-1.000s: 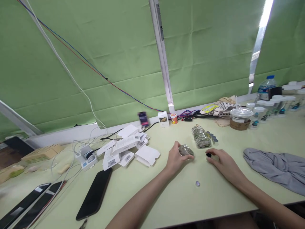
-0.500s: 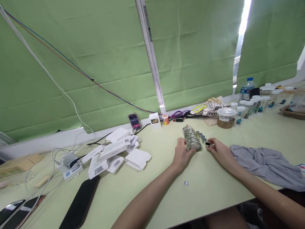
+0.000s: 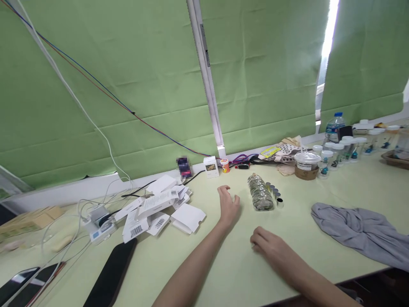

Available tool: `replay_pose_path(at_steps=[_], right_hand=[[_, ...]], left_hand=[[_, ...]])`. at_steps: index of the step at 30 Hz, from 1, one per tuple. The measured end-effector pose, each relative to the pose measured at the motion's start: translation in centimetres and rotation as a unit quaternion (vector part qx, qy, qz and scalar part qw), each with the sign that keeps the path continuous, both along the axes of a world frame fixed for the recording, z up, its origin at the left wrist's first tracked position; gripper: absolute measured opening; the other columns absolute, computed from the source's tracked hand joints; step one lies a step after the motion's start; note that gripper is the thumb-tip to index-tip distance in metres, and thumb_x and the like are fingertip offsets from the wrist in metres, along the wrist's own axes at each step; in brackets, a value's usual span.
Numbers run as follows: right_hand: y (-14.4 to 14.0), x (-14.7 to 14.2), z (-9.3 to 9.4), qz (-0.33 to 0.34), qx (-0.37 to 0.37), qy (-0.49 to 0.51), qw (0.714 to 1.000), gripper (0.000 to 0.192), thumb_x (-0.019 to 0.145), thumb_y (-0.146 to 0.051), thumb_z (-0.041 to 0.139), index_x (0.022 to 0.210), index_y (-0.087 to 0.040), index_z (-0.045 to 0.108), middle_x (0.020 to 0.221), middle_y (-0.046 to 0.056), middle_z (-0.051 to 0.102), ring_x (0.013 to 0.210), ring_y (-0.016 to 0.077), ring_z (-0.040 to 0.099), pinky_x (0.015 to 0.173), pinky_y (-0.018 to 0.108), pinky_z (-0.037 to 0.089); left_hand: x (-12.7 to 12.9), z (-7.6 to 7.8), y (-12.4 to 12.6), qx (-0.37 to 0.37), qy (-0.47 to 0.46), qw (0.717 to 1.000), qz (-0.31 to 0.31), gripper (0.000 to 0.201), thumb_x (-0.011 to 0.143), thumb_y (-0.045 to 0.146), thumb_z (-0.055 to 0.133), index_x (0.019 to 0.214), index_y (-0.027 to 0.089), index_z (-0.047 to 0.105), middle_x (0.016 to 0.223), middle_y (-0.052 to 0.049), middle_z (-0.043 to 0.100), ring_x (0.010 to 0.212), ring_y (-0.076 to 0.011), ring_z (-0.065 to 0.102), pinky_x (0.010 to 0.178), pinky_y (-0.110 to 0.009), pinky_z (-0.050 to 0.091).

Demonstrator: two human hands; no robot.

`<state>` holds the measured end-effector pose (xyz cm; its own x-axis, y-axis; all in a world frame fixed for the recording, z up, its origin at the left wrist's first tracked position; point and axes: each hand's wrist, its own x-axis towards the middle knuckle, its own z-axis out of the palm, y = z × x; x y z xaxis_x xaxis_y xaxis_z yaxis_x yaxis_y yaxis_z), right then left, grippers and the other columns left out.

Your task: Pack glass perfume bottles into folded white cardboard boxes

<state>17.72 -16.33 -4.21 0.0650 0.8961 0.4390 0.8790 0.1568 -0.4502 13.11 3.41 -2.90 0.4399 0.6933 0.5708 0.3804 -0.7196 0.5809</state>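
My left hand (image 3: 228, 204) is open and holds nothing. It floats over the table (image 3: 223, 264), just to the left of a row of little glass jars (image 3: 261, 194) lying on their sides. Small round caps (image 3: 275, 192) sit in a line right beside the jars. My right hand (image 3: 271, 249) lies palm down on the table, nearer to me. I cannot tell if something is under it. A gray cloth (image 3: 361, 230) lies off to the right.

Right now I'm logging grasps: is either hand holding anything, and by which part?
Left hand holds nothing, open beside the row of jars. Right hand rests curled on the table; anything beneath cannot be told.
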Motion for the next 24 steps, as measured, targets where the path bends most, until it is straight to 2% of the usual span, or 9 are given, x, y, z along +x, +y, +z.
replay_pose_path(at_steps=[3,5,7,11,16,20,24], right_hand=[[-0.2,4.5,0.5,-0.104,0.112,0.018,0.988,0.021,0.095,-0.025,0.035,0.1,-0.021,0.055,0.101,0.007,0.061,0.092,0.0198,0.061,0.081,0.033,0.048],[-0.1,7.7,0.8,-0.19,0.133,0.034,0.972,0.021,0.094,-0.032,0.037,0.098,-0.021,0.055,0.1,0.007,0.061,0.089,0.0212,0.061,0.077,0.034,0.048],[0.4,10.1,0.8,-0.23,0.125,0.043,0.964,0.023,0.093,-0.036,0.038,0.093,-0.021,0.055,0.096,0.007,0.062,0.086,0.022,0.061,0.073,0.034,0.047],[1.7,12.3,0.1,-0.214,0.101,0.043,0.971,0.025,0.092,-0.038,0.039,0.087,-0.022,0.058,0.093,0.006,0.063,0.084,0.0213,0.061,0.073,0.033,0.048],[2.4,12.7,-0.7,-0.208,0.097,0.035,0.973,0.025,0.091,-0.037,0.04,0.088,-0.024,0.061,0.093,0.004,0.062,0.083,0.0193,0.063,0.071,0.03,0.049],[2.4,12.7,-0.7,-0.219,0.099,0.024,0.971,0.024,0.091,-0.035,0.04,0.09,-0.025,0.061,0.094,0.005,0.06,0.081,0.0185,0.063,0.069,0.029,0.05],[2.4,12.4,-0.5,-0.215,0.089,0.037,0.972,0.021,0.092,-0.032,0.039,0.09,-0.023,0.058,0.094,0.005,0.058,0.074,0.0165,0.061,0.069,0.029,0.05]], left_hand=[[0.2,0.2,3.8,0.007,0.009,0.999,0.051,0.038,0.073,0.013,0.053,0.108,0.016,0.039,0.115,-0.012,0.041,0.115,-0.0256,0.043,0.1,-0.041,0.035],[0.9,0.1,6.2,0.0,0.012,0.996,0.089,0.046,0.072,0.015,0.056,0.115,0.015,0.038,0.124,-0.015,0.039,0.123,-0.0286,0.038,0.104,-0.042,0.031],[1.9,-0.2,8.3,-0.019,0.006,0.99,0.138,0.058,0.072,0.019,0.06,0.123,0.014,0.033,0.132,-0.018,0.034,0.13,-0.0317,0.033,0.107,-0.044,0.027],[4.1,-0.5,11.9,-0.076,-0.014,0.967,0.241,0.088,0.067,0.035,0.07,0.134,0.01,0.019,0.135,-0.027,0.031,0.133,-0.0386,0.029,0.106,-0.054,0.024],[5.8,-0.6,15.7,-0.091,-0.017,0.955,0.283,0.107,0.06,0.051,0.074,0.138,0.015,0.01,0.138,-0.024,0.033,0.133,-0.0355,0.03,0.106,-0.052,0.025],[6.7,-0.3,17.8,-0.099,-0.019,0.947,0.304,0.102,0.063,0.054,0.071,0.137,0.017,0.011,0.139,-0.024,0.033,0.135,-0.0346,0.029,0.107,-0.052,0.024],[7.0,-0.2,18.7,-0.114,-0.008,0.943,0.311,0.08,0.067,0.046,0.07,0.128,0.016,0.026,0.129,-0.022,0.045,0.126,-0.0337,0.042,0.107,-0.053,0.024]])
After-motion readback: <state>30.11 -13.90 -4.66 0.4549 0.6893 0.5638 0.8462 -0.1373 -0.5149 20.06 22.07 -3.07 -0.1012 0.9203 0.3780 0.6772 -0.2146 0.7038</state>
